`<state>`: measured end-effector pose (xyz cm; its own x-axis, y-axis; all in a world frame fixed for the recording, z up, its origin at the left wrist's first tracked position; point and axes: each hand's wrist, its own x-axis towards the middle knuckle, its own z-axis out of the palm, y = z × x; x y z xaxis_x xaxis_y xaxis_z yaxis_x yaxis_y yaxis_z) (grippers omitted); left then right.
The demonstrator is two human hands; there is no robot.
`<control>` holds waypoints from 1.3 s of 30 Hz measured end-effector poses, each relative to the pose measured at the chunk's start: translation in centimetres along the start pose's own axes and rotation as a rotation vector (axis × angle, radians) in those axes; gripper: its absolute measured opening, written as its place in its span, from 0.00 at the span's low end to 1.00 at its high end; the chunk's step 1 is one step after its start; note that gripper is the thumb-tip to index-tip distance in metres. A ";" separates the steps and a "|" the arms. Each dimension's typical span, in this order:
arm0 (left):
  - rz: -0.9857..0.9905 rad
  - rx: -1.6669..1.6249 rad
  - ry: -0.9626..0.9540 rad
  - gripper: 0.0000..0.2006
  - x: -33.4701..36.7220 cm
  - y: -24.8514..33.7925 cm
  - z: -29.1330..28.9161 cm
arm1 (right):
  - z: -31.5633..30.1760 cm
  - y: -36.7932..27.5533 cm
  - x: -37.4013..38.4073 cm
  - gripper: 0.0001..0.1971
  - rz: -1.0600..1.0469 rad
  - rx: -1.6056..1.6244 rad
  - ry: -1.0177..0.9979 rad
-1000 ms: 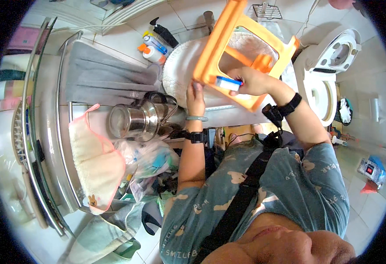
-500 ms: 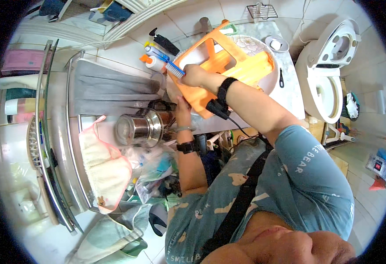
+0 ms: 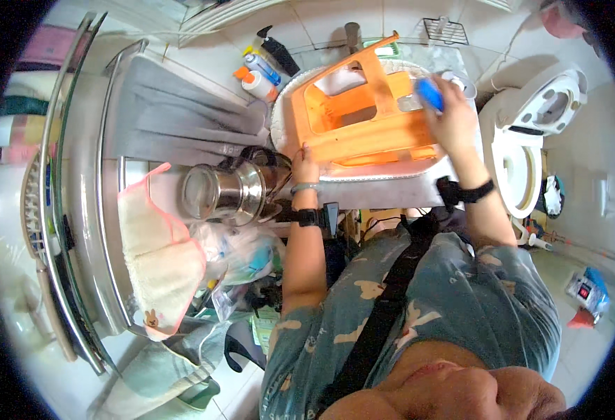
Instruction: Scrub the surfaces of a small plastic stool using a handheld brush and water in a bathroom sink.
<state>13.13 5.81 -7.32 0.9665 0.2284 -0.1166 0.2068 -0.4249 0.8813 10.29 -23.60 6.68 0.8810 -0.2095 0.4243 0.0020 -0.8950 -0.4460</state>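
An orange plastic frame (image 3: 370, 144) with cut-out openings lies across the white wash basin (image 3: 280, 129). My left hand (image 3: 305, 168) grips the frame at its near left edge, the fingers partly hidden. Toward the frame's right end is my right hand (image 3: 456, 122), closed around a blue scrubbing brush (image 3: 430, 94). The brush is smeared by motion and its bristles do not show, so whether it touches the plastic I cannot tell.
Left of my left hand stands a steel thermos jug (image 3: 241, 192), below a hanging grey towel (image 3: 174, 115). Behind the basin are a black pump bottle (image 3: 277, 50) and an orange-topped white bottle (image 3: 258, 85). A toilet (image 3: 493, 140) stands at the right.
My right hand has carried the brush from the frame's left side to its right end. The frame has turned and lies flatter, while my left hand stays at its near left edge.
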 end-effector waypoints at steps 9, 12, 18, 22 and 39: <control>-0.765 -0.319 -0.233 0.24 3.5 0.0 7.3 | -0.4 0.3 -2.0 0.13 0.089 0.380 -0.188; -0.154 0.679 -0.573 0.23 8.2 -11.7 4.8 | 1.3 -7.6 -0.7 0.10 -0.369 0.054 -0.334; 0.138 0.103 -0.307 0.24 3.2 -4.9 7.5 | 4.7 -11.6 -0.9 0.06 -0.403 0.002 -0.523; 0.417 -0.056 -0.244 0.25 0.8 -1.7 1.6 | 4.3 -10.9 -0.9 0.15 -0.487 0.116 -0.629; -0.130 -0.419 0.098 0.08 -2.0 2.6 -1.1 | 9.6 8.7 -4.6 0.33 0.267 1.174 -0.364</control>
<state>11.61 5.21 -4.33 0.9136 0.3466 -0.2128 0.2269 0.0000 0.9739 10.81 -26.68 -6.67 0.9976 -0.0422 0.0548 0.0583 0.0867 -0.9945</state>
